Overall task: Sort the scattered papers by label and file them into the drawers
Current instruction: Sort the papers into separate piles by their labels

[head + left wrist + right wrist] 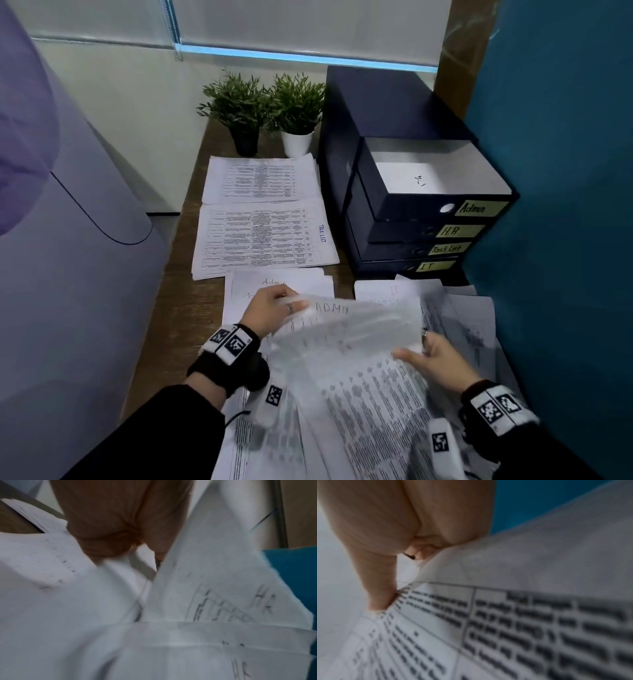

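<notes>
A motion-blurred white sheet marked ADMIN (359,325) hangs over the near part of the desk, and my left hand (274,308) pinches its left edge. My right hand (435,359) grips a fan of printed papers (370,404), thumb on top. In the left wrist view the left hand (111,527) is curled among sheets, some marked HR (240,595). The right wrist view shows the right hand (385,534) with its thumb on a printed table sheet (505,628). The dark drawer unit (394,113) has its top Admin drawer (411,202) pulled out with a white sheet inside.
Sorted piles lie on the wooden desk: a Task List pile (263,236), another printed pile (260,178) behind it, an Admin pile (277,284) and an IT pile (387,291). Two potted plants (267,109) stand at the back. A teal partition (565,171) closes the right side.
</notes>
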